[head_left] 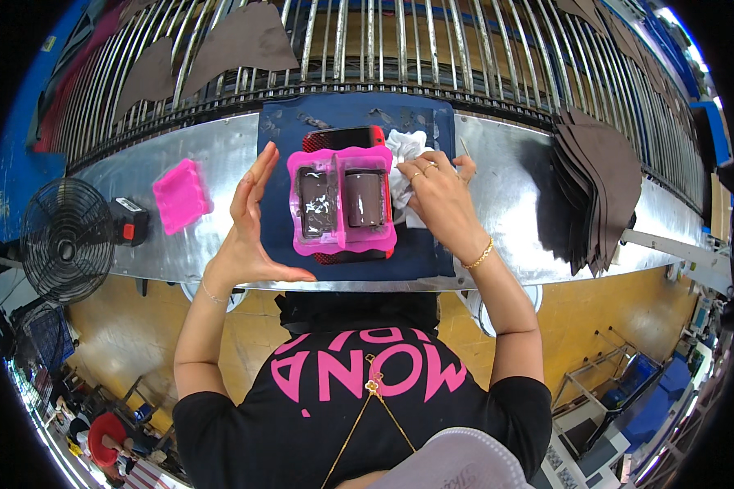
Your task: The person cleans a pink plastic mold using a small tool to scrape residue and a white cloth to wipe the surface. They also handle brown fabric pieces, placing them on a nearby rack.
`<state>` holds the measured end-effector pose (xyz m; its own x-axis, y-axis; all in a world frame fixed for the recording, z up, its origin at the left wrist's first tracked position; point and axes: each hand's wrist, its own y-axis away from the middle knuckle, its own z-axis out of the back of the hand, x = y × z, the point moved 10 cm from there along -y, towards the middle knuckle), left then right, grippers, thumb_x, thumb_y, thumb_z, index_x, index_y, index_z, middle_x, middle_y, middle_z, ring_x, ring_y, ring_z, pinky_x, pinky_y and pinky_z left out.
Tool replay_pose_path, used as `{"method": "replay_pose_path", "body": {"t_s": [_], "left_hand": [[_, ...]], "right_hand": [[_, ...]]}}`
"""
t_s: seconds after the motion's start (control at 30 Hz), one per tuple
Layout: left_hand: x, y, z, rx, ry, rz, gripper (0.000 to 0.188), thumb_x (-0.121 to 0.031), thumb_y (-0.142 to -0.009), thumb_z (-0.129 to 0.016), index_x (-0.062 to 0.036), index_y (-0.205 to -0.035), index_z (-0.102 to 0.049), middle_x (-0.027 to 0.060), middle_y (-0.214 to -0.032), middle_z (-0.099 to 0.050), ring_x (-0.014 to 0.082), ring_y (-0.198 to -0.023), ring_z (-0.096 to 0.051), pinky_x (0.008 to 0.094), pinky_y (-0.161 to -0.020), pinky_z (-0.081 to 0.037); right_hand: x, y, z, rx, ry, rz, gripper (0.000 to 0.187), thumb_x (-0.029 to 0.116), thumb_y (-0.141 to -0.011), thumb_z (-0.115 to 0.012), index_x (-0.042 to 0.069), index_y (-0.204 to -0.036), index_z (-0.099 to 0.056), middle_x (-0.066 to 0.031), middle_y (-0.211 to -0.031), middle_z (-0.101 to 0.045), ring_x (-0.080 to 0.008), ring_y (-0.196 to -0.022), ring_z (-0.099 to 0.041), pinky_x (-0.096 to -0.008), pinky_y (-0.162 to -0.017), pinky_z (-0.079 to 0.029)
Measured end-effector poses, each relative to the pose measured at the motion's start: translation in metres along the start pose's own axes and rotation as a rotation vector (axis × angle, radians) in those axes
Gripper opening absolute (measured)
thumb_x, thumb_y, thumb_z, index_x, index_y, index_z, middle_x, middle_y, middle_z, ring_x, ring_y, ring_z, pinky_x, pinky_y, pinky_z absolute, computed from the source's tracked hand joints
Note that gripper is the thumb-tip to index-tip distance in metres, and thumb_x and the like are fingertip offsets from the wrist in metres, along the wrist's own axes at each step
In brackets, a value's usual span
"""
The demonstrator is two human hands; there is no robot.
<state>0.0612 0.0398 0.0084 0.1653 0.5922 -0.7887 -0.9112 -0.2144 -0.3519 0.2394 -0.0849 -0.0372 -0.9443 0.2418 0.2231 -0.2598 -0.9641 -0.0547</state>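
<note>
A pink two-part tray (342, 243) with dark brown paste sits on a dark blue mat (420, 257) in the middle of the metal bench. In its right part lies a brown roller (364, 199). My left hand (249, 224) stands open on its edge just left of the tray, fingers pointing up, holding nothing. My right hand (436, 200) is to the right of the tray, fingers closed on a crumpled white cloth (404, 155). A red-and-black basket (344, 137) lies under the tray.
A pink lid (180, 196) lies left on the metal bench (506, 187). A black fan (65, 240) stands at the far left. A stack of brown cut pieces (599, 191) sits at right. A rod conveyor (400, 41) with brown pieces runs behind.
</note>
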Motion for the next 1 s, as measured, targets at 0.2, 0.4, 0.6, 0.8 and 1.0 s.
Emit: {"method": "replay_pose_path", "body": {"t_s": [0.2, 0.4, 0.6, 0.8, 1.0], "left_hand": [[-0.002, -0.001, 0.002, -0.023, -0.012, -0.003, 0.146, -0.052, -0.052, -0.094, -0.0332, -0.154, 0.008, 0.0291, -0.159, -0.010, 0.0494, -0.145, -0.019, 0.0573, -0.116, -0.019], [-0.004, -0.001, 0.002, -0.049, 0.024, -0.021, 0.148, -0.044, -0.048, -0.098, -0.0325, -0.155, 0.004, 0.0263, -0.161, -0.009, 0.0471, -0.147, -0.019, 0.0583, -0.115, -0.022], [-0.002, 0.005, 0.003, -0.050, 0.031, 0.000, 0.147, -0.045, -0.050, -0.097, -0.0338, -0.155, 0.005, 0.0258, -0.161, -0.009, 0.0466, -0.146, -0.019, 0.0583, -0.116, -0.022], [-0.001, 0.008, 0.001, -0.054, 0.043, 0.014, 0.146, -0.046, -0.050, -0.097, -0.0336, -0.155, 0.005, 0.0255, -0.161, -0.008, 0.0460, -0.147, -0.020, 0.0576, -0.115, -0.022], [0.000, 0.010, -0.001, -0.060, 0.048, 0.022, 0.145, -0.047, -0.051, -0.096, -0.0328, -0.155, 0.005, 0.0257, -0.161, -0.009, 0.0448, -0.147, -0.020, 0.0567, -0.115, -0.023]], "right_hand": [[-0.074, -0.002, 0.019, 0.098, -1.046, -0.231, 0.042, 0.005, -0.079, -0.076, 0.005, -0.118, -0.060, -0.0022, -0.103, -0.071, -0.0144, -0.098, -0.065, -0.0362, -0.091, -0.047], [-0.090, 0.007, 0.001, 0.155, -1.796, -0.379, 0.048, 0.007, -0.085, -0.075, 0.002, -0.128, -0.052, -0.0043, -0.109, -0.068, -0.0100, -0.095, -0.066, -0.0245, -0.080, -0.054], [-0.081, 0.016, -0.035, -0.140, -1.897, -0.505, 0.037, -0.006, -0.089, -0.064, 0.001, -0.123, -0.052, -0.0081, -0.118, -0.064, -0.0172, -0.107, -0.065, -0.0306, -0.092, -0.053], [-0.085, 0.047, -0.031, -0.346, -1.243, -0.440, 0.025, -0.005, -0.085, -0.069, 0.003, -0.101, -0.053, -0.0138, -0.114, -0.066, -0.0201, -0.113, -0.062, -0.0324, -0.096, -0.050], [-0.066, 0.059, -0.001, -0.235, -0.435, -0.233, 0.022, -0.001, -0.082, -0.071, 0.008, -0.099, -0.059, -0.0058, -0.117, -0.069, -0.0180, -0.113, -0.061, -0.0429, -0.097, -0.033]]}}
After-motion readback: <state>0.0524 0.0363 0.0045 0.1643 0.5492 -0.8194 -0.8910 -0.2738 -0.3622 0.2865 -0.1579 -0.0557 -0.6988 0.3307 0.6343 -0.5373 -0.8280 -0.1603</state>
